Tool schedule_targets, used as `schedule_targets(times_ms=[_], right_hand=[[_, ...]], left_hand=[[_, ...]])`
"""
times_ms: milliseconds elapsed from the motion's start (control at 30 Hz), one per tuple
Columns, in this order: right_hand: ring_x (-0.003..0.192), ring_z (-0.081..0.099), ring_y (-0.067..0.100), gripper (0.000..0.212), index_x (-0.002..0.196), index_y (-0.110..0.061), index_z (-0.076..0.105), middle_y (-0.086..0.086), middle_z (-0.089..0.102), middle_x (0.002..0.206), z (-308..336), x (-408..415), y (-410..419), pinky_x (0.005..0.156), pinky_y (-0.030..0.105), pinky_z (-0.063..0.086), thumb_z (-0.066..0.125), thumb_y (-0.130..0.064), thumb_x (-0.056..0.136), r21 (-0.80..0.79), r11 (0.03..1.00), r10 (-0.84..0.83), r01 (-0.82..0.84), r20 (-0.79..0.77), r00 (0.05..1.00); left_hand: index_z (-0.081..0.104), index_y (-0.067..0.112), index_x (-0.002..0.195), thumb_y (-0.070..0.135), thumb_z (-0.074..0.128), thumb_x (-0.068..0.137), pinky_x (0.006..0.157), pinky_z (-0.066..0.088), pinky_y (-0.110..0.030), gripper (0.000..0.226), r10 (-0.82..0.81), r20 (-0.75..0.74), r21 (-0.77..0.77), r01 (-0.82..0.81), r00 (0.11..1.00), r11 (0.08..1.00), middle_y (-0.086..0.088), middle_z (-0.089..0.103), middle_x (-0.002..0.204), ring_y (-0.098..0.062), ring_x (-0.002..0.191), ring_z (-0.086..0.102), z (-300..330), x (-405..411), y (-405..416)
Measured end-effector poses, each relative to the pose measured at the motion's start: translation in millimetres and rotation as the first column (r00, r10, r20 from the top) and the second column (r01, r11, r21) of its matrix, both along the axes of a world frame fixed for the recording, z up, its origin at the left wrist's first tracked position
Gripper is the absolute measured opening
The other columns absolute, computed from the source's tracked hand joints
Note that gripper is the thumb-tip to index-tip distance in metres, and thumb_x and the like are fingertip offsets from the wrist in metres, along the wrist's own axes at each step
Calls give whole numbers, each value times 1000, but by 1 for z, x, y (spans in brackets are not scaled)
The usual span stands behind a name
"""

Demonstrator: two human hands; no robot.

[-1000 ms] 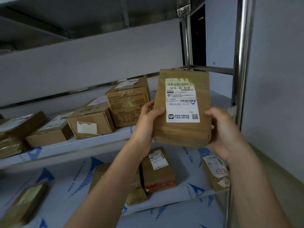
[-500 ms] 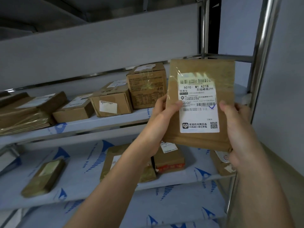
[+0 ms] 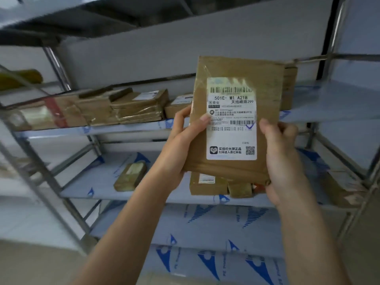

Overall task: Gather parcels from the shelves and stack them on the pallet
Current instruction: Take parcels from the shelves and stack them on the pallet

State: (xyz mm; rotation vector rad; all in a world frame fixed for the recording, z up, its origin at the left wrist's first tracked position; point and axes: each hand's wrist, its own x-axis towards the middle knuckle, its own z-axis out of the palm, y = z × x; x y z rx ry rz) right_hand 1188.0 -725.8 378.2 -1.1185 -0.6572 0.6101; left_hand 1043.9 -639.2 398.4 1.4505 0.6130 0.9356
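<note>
I hold a flat brown parcel (image 3: 236, 66) upright in front of the metal shelves, its white shipping label facing me. My left hand (image 3: 181, 138) grips its left edge, thumb on the label. My right hand (image 3: 281, 157) grips the right edge and lower corner. More brown parcels (image 3: 135, 105) lie in a row on the upper shelf (image 3: 123, 128) behind. A small parcel (image 3: 130, 175) lies on the middle shelf (image 3: 98, 182), and others (image 3: 207, 184) show just below the held one. No pallet is in view.
The rack has steel posts (image 3: 51, 182) at the left and at the right (image 3: 370, 161). Lower shelves (image 3: 205, 225) carry blue-printed film. A parcel (image 3: 341, 190) sits at the middle shelf's right end. Pale floor (image 3: 30, 264) shows bottom left.
The view has swung right to left along the rack, so more of the left shelves shows. Both hands keep the same hold and the parcel has come closer to me.
</note>
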Motion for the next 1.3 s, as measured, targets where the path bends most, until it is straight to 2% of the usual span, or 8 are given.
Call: schedule_targets(times_ms=[300,433,533,700,867,1033,1167,1300], right_hand=[[101,65,16,16,101,-36,45,-5,65,109,-7,-218,38,91,48,55,54,-47,95,-23,870,493,-493,76,867],[110,63,7,34,128,-45,50,-17,67,118,-30,-332,44,95,38,50,54,-50,94,-70,622,782,-780,110,614],[117,58,6,37,131,-59,41,-22,62,125,-40,-412,39,95,35,46,49,-55,95,-157,356,934,-921,93,345],[111,58,14,45,134,-59,33,-17,58,127,-49,-532,33,95,46,49,49,-60,92,-251,100,992,-963,98,78],[102,58,7,30,126,-52,39,-25,58,110,-66,-637,42,96,48,50,47,-52,98,-255,-63,996,-965,50,-78],[112,57,12,45,139,-42,39,-16,57,126,-84,-747,81,101,50,47,47,-54,97,-276,-125,992,-953,-5,-129],[97,58,10,42,138,-39,42,-15,59,116,-85,-836,102,71,36,51,44,-54,98,-317,-156,988,-936,-56,-146],[116,55,20,48,138,-45,42,-9,55,132,-107,-929,81,96,51,49,46,-64,93,-368,-261,965,-893,-70,-253]], left_hand=[[50,26,134,40,69,78,68,58,-34,60,487,84,-23,-487,869,873,-3,72,114,-24,98,72,-10,-244,-39],[57,19,132,37,62,88,91,55,-43,48,720,122,-154,-703,684,694,-5,71,119,-26,108,68,-24,-359,-81],[65,18,125,35,56,92,88,54,-40,37,850,134,-259,-810,510,527,-7,72,115,-27,102,70,-31,-428,-114],[74,23,96,37,57,93,71,58,-34,22,965,123,-354,-899,231,260,-4,77,97,-20,78,75,-45,-512,-161],[71,21,103,40,59,92,52,58,-29,24,997,57,-417,-906,47,67,-4,77,87,-20,68,74,-57,-597,-173],[71,25,103,45,60,90,90,54,-45,26,998,-60,-396,-917,-29,-50,-3,77,99,-24,89,73,-69,-688,-148],[70,28,109,46,62,88,98,50,-52,29,991,-106,-409,-906,-76,-113,-2,75,107,-27,107,67,-79,-766,-134],[68,29,111,48,63,86,65,57,-41,32,967,-185,-498,-832,-175,-246,-2,76,103,-26,98,68,-100,-825,-160]])
